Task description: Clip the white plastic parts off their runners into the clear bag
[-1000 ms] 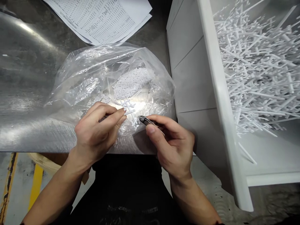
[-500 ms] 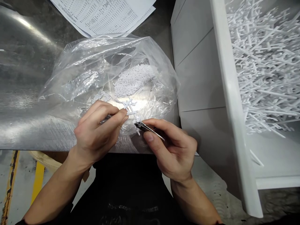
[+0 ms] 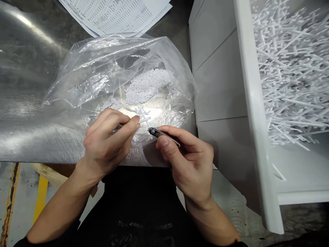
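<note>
Between the thumb and fingers of my left hand (image 3: pixel 109 137) is a white branched plastic sprue (image 3: pixel 144 120), held over the near side of a clear plastic bag (image 3: pixel 89 65). My right hand (image 3: pixel 187 157) grips a nail clipper (image 3: pixel 160 134), its jaws at the lower end of the sprue's stem. Whether the jaws touch the plastic I cannot tell. Inside or on the bag lies a heap of tiny white parts (image 3: pixel 146 87), with a smaller pile of them (image 3: pixel 111 103) to its left, partly behind my left hand.
The bag lies on a metal table (image 3: pixel 31 130), with printed sheets (image 3: pixel 113 15) behind it. On the right stands a white bin (image 3: pixel 253 113) full of white sprues (image 3: pixel 295 75), its wall rising beside my right hand. Below the table edge is a round tan container (image 3: pixel 48 173).
The clipper has moved slightly up and left and turned in my right hand. The sprue has tilted a little, and a short piece seen below the clipper's jaws no longer shows.
</note>
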The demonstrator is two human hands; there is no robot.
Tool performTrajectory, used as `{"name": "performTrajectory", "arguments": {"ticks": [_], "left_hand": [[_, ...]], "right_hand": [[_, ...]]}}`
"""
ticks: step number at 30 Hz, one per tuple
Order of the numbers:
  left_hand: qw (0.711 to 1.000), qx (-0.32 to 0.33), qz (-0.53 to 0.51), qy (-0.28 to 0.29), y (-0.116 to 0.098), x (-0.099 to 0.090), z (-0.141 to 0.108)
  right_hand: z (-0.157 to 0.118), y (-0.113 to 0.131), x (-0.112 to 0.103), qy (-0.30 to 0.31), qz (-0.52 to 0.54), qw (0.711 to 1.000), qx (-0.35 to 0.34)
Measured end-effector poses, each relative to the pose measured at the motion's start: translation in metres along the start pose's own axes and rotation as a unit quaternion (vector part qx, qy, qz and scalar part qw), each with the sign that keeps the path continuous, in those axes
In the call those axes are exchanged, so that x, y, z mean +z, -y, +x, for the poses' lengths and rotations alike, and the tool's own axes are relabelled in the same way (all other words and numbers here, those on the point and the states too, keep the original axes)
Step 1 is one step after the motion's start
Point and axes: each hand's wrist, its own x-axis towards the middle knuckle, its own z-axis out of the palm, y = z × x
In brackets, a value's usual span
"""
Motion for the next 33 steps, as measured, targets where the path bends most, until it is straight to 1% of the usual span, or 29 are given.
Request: {"name": "performTrajectory", "arguments": {"ticks": [5,8,14,17,20,23,25,29,33], "left_hand": [[1.0,0.0,0.006,0.001,0.0,0.001,-0.001],[1.0,-0.005,0.025,-0.001,0.0,0.002,-0.002],[0.998,-0.027,0.05,0.031,0.001,0.002,-0.002],[0.997,-0.034,0.064,0.022,-0.001,0.003,-0.001],[0.999,-0.021,0.031,0.012,-0.001,0.002,-0.001],[1.0,0.012,-0.014,0.012,-0.001,0.001,-0.001],[0.999,0.027,-0.036,0.02,-0.002,0.0,-0.001],[0.996,0.031,-0.064,0.046,-0.002,-0.002,-0.001],[0.996,0.04,-0.067,0.046,-0.003,-0.002,-0.001]], "right_hand": [[0.0,0.0,0.008,-0.034,0.013,0.999,-0.002],[0.001,-0.003,0.009,-0.041,0.022,0.999,-0.003],[0.001,-0.013,0.002,-0.046,0.048,0.998,-0.013],[0.001,-0.014,-0.001,-0.045,0.049,0.997,-0.03],[0.003,-0.009,-0.001,-0.056,0.021,0.995,-0.074],[0.008,-0.004,0.001,-0.082,-0.003,0.99,-0.118],[0.012,-0.002,0.002,-0.079,-0.013,0.989,-0.122],[0.019,0.0,0.003,-0.056,-0.016,0.993,-0.107],[0.021,0.0,0.002,-0.051,-0.012,0.994,-0.093]]}}
